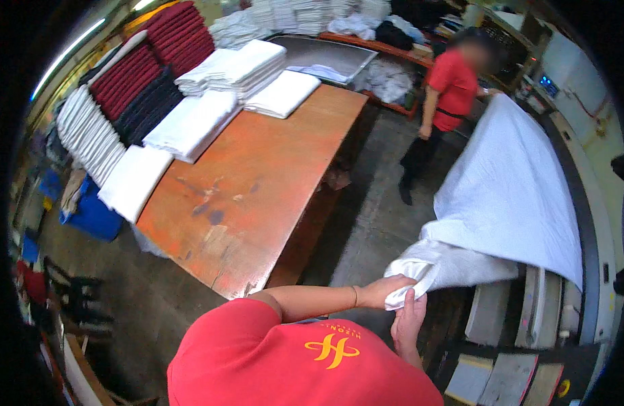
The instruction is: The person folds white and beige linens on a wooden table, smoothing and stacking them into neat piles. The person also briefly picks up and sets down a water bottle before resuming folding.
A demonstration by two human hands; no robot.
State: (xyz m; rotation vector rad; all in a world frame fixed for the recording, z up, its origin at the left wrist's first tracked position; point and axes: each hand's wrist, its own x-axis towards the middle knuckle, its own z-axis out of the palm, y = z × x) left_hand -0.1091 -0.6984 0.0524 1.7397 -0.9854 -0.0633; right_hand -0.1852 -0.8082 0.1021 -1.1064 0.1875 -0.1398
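Note:
A large white cloth [510,188] spreads over the front of a long machine at the right, and its near end is bunched up toward me. My left hand [385,292] grips this gathered end, with folds of fabric around its fingers. Just beside it, my right hand [409,317] has its fingers raised against the cloth's edge, and whether it pinches the fabric is not plain. The cloth's far corner is near the hand of a co-worker in a red shirt [449,91], who stands by the machine.
A wooden table [271,167] stands at the left, with folded white cloths [195,124] along its far side. Behind them rise stacks of dark red cloths [177,38]. A blue bin [93,215] is on the floor beyond the table. The long machine [591,223] runs along the right.

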